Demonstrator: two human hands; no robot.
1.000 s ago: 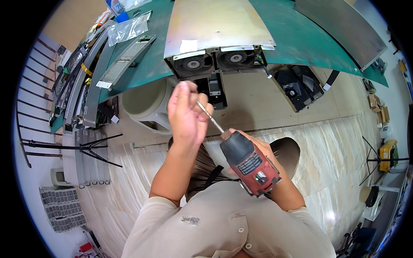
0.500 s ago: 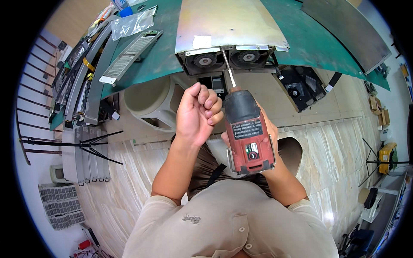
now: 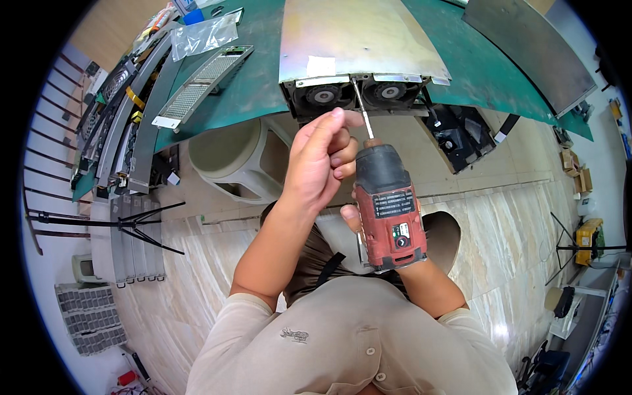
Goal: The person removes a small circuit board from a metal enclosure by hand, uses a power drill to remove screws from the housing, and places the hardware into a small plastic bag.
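Where the driver (image 3: 392, 220) points, a case (image 3: 362, 39) holds fans (image 3: 324, 97).

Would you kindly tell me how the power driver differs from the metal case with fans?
The power driver is red and black; the metal case is silvery. The right hand holds the driver, while the case rests on the green table. The driver is narrower than the case. Both have dark parts.

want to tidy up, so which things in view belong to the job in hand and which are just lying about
In use:
power driver, in the right hand
long bit
metal case with two fans, at the bit's tip

Apparently just lying about:
perforated metal panel
clear plastic bag
pale stool
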